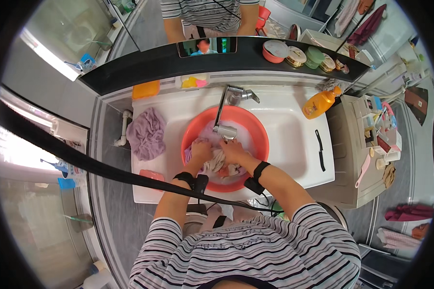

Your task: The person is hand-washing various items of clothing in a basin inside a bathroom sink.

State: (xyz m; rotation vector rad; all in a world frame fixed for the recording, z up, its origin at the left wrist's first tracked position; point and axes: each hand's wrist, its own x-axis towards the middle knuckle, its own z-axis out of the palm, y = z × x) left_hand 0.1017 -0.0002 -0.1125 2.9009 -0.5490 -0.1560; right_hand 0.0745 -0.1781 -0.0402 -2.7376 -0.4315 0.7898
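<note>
A red plastic basin [261, 144] stands in the white sink [289, 144], holding cloudy, sudsy water [244, 126]. Both my hands are inside it, on wet fabric. My left hand [201, 151] is closed on the cloth at the basin's left side, where a purple striped part [188, 154] shows. Just below the spout of the chrome faucet [226, 130], my right hand [233, 152] grips the cream-coloured wet cloth [216, 160]. The fingertips are partly hidden by cloth and water. Dark straps with small boxes circle both wrists.
A crumpled purple cloth [146, 134] and a pink-red soap dish or bar [152, 175] lie left of the basin. On the right are an orange bottle [319, 104] and a black-handled slim tool [320, 150]. A phone [207, 47] and several jars line the black shelf [141, 68]. A black cable [105, 168] crosses the view.
</note>
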